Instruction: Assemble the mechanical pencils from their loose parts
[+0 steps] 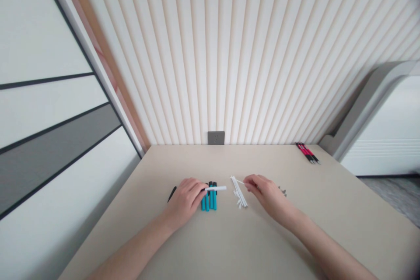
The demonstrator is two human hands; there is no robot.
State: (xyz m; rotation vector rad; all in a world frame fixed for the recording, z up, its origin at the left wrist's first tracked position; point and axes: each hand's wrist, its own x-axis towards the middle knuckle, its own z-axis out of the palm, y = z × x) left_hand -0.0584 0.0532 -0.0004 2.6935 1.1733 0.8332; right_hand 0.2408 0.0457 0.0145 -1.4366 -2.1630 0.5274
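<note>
My left hand point(187, 197) pinches a white pen tube point(219, 188), which points right above several teal-and-black pen barrels point(209, 202) lying side by side. A black slender piece point(172, 194) shows just left of that hand, partly hidden. Between thumb and fingers, my right hand point(265, 191) grips a thin white stick point(240, 182) that looks like a pen refill. Its free end reaches over a bundle of long white sticks point(241, 194) on the table. Small white pieces point(239, 204) lie against the bundle's near end.
Small grey pieces point(283, 191) rest on the beige table point(210, 245), right of my right hand. Red-and-black pens point(307, 153) lie at the back right corner. A grey socket point(216, 138) sits in the ribbed wall point(216, 52). White panels point(59, 175) rise on the left.
</note>
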